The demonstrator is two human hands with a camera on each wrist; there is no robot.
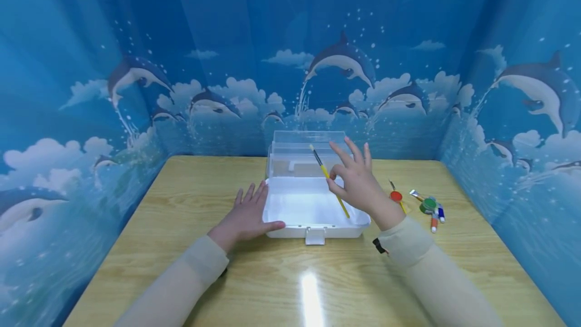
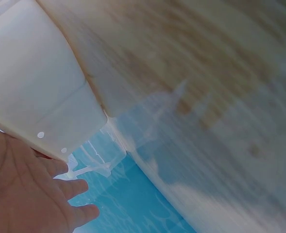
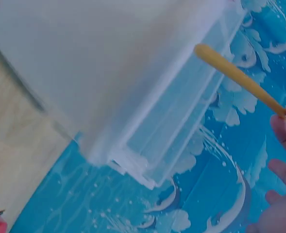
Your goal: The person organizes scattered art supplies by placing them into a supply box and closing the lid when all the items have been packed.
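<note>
while the spread left hand [image 1: 247, 217] touches the open box's edge [image 1: 290, 228], the right hand [image 1: 357, 181] pinches a paintbrush [image 1: 324, 169] above.

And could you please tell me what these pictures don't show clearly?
- Head view: any writing on the orange tube, too small.
- Head view: part of a lying brush, hidden by the red pot.
- Left wrist view: part of the left hand, cut off by the left edge.
- Right wrist view: far end of the held brush, beyond the right edge.

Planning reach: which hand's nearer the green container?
Right: the right hand pinches a brush, left of the green container; the left hand is farther left, at the left edge of the box.
</note>
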